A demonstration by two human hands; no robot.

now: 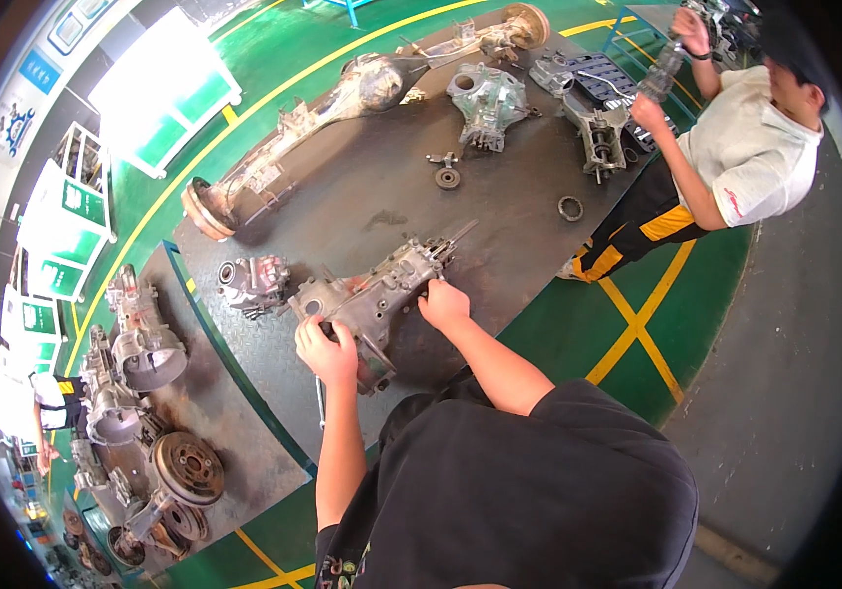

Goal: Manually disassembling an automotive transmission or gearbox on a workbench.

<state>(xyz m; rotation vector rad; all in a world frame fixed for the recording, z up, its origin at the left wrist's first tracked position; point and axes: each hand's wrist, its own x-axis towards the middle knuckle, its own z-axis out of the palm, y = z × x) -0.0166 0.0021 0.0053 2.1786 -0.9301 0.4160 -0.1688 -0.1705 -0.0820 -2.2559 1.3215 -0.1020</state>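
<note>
In front of me on the metal-topped workbench (362,221) lies a grey gearbox housing (367,302), a shaft sticking out of its far right end. My left hand (327,350) grips the near left end of the housing, fingers bent over its edge. At the housing's right side, my right hand (445,305) has its fingers curled against the casing; the fingertips are partly hidden. A thin metal rod (321,402) shows just below my left hand, and whether the hand touches it I cannot tell.
A smaller gear assembly (254,285) sits left of the housing. Farther back are a long rusty axle (342,103), a casing (488,106), a small bearing part (447,175) and a ring (570,208). Another person (750,147) holds a gear shaft at right. More gearboxes (146,344) fill the left bench.
</note>
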